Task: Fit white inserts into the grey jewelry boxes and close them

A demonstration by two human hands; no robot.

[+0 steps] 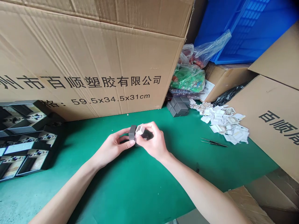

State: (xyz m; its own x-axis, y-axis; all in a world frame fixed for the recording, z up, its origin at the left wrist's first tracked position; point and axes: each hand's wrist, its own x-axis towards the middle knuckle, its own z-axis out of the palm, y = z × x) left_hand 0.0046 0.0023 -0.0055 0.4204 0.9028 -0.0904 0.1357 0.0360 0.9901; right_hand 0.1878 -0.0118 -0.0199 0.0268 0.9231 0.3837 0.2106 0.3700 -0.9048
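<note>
Near the middle of the table, my left hand (112, 146) grips a small dark grey box (132, 132) between thumb and fingers. My right hand (154, 140) is closed in a pinch on a small white piece (140, 129), right beside the box. Another dark part shows behind the right fingers, mostly hidden, and I cannot tell whether it belongs to the same box. To the right lies a loose pile of white pieces (219, 116), with a pair of tweezers (213, 142) in front of it.
Closed dark grey boxes (178, 106) are stacked at the back. Open black boxes (25, 140) stand piled on the left. A large carton (93, 59) walls off the far side; another carton (268, 102) borders the right. Plastic bags (189, 77) and a blue crate (233, 37) sit behind.
</note>
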